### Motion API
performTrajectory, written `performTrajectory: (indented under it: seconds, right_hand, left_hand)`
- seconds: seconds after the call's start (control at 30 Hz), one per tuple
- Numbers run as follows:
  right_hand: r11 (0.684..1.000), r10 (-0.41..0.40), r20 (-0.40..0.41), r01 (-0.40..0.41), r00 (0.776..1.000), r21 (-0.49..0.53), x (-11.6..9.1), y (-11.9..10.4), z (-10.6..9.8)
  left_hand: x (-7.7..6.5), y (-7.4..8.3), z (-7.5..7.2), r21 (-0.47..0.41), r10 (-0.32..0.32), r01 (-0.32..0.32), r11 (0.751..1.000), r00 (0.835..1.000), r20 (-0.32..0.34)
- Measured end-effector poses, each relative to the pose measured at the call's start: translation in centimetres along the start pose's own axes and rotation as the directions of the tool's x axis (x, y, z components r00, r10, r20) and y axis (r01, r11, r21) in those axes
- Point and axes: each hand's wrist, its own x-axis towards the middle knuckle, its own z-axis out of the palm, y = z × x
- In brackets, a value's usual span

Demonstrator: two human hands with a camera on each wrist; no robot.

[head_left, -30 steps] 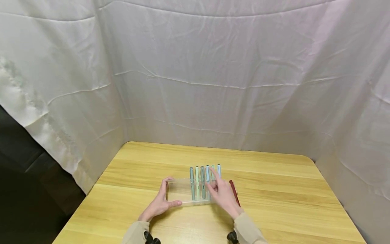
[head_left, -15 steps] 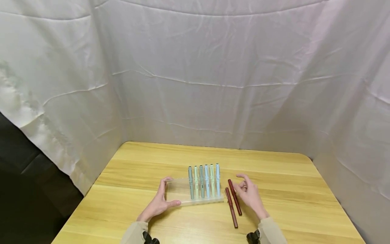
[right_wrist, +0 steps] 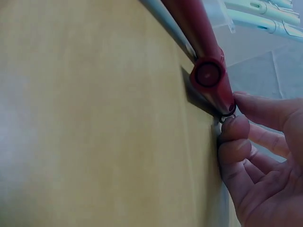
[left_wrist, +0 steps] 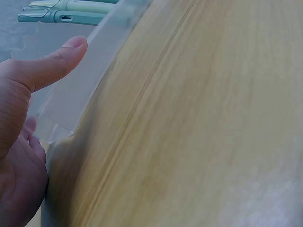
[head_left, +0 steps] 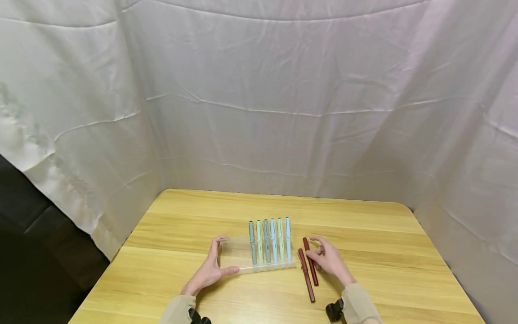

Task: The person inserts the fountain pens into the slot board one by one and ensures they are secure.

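My left hand grips the left end of a clear plastic pen stand, thumb on its front edge and fingers behind. In the left wrist view the thumb lies over the stand's frosted wall. Several capped pens in grey-green, pale green and light blue stand side by side on its right part. To the right, two dark red pens lie on the table. My right hand pinches the farther-right red pen near its upper end, thumb and fingertips at its clip end in the right wrist view. The other red pen lies beside it.
The wooden table reaches around both hands. Pale grey curtains hang behind and at both sides. A dark area shows at the lower left.
My right hand has left the light blue pens in the stand and moved right to the red pens, where its thumb and fingers have closed in. The left hand keeps its hold.
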Motion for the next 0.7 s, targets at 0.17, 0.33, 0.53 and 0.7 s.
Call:
performTrajectory:
  seconds: [0.17,0.33,0.53,0.7]
  right_hand:
    - [0.999,0.021,-0.013,-0.022,1.0,-0.026,0.3,0.02,0.15]
    - [0.998,0.042,-0.011,-0.042,0.999,-0.056,0.37,-0.27,0.23]
    - [0.992,0.069,-0.015,-0.07,0.997,-0.103,0.21,-0.78,0.46]
    - [0.986,0.069,-0.017,-0.071,0.997,-0.152,0.34,-0.8,0.66]
  left_hand:
    - [-0.02,-0.04,-0.01,-0.011,0.002,-0.002,1.0,1.0,0.001]
    - [0.0,0.09,-0.02,-0.028,-0.01,0.01,1.0,1.0,0.004]
    - [-0.08,0.28,0.0,-0.031,-0.02,0.02,0.999,1.0,0.005]
    - [-0.11,0.42,0.03,-0.037,-0.026,0.026,0.999,1.0,0.002]
